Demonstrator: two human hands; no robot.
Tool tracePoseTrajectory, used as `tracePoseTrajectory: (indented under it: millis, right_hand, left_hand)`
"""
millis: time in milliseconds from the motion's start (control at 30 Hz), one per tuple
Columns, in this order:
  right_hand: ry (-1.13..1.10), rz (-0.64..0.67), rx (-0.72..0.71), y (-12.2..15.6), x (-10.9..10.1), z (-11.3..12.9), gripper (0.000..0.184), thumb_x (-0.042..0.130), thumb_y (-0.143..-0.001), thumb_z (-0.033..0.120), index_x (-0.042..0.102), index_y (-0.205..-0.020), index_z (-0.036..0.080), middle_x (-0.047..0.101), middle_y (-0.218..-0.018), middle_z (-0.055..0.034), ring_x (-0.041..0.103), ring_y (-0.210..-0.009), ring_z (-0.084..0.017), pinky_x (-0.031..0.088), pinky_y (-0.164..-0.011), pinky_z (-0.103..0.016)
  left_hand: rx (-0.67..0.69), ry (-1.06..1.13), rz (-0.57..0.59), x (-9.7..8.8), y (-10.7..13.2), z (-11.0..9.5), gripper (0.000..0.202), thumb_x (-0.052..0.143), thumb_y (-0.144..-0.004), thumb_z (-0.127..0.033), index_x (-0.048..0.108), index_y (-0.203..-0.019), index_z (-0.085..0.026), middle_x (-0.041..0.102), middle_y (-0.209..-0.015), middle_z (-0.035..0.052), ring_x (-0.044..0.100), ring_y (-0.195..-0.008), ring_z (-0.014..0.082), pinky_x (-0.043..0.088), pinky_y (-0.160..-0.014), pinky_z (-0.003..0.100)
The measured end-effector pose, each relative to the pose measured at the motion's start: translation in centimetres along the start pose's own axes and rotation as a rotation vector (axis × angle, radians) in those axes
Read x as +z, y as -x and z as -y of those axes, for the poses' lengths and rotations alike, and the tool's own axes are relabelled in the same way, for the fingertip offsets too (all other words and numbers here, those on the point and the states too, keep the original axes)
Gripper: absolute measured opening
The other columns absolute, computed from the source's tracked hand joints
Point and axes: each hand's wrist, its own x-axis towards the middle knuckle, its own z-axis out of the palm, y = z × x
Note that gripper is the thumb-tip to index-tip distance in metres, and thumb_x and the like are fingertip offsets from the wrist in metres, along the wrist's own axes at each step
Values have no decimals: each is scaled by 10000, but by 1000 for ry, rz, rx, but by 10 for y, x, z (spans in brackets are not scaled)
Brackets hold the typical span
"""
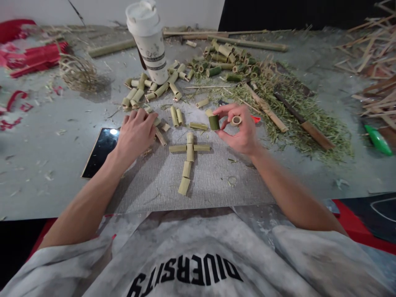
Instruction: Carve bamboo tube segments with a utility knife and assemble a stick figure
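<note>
My right hand pinches a short green bamboo piece between thumb and fingertips. A pale bamboo ring sits against its curled fingers. My left hand rests palm down on the table, fingers apart and bent, their tips partly hidden. Beside its thumb lie split bamboo bits. Between the hands, short bamboo tubes form a cross-like figure, with two tubes trailing below towards me. Just above it are a pair of upright-lying bamboo pieces and a bundle of thin bamboo strips.
A tall white lidded cup stands among cut bamboo tubes. Behind is a larger bamboo heap. A wooden-handled knife lies on green shavings at right. A phone lies by my left wrist; a woven ball sits farther left.
</note>
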Motion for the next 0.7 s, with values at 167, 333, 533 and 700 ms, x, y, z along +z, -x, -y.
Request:
tracePoseTrajectory:
  millis: [167, 333, 533, 700]
  right_hand:
    - [6, 3, 0, 0, 1, 2, 335, 844, -964, 317, 534, -1087, 348, 794, -1316, -17, 772, -1021, -230, 602, -668, -392]
    - [1, -16, -27, 0, 4, 3, 380, 875, -940, 285, 539, -1103, 356, 795, -1286, -8, 764, -964, -219, 589, -630, -378]
    - [-8, -1, -82, 2, 7, -1, 418, 898, -916, 267, 544, -1127, 341, 762, -1250, 1, 712, -840, -175, 570, -621, -364]
    - [-16, 26, -78, 5, 8, -4, 421, 901, -922, 299, 559, -1164, 343, 744, -1247, 9, 706, -832, -167, 580, -639, -364]
  left_hand:
    - [-19, 0, -4, -3, 1, -2, 456, 431, -1125, -260, 613, -1538, -199, 703, -1403, 200, 631, -1415, 427, 525, -1169, 572]
    - [-17, -38, 19, -6, 0, -4, 457, 416, -1130, -232, 591, -1546, -167, 724, -1379, 199, 655, -1378, 420, 535, -1150, 574]
    - [-30, -30, 33, -7, -1, -4, 450, 457, -1132, -252, 593, -1550, -157, 726, -1408, 198, 653, -1395, 422, 540, -1164, 578]
    - [-52, 8, 12, -5, 0, -4, 446, 464, -1128, -271, 613, -1540, -187, 730, -1411, 202, 632, -1439, 441, 512, -1184, 590]
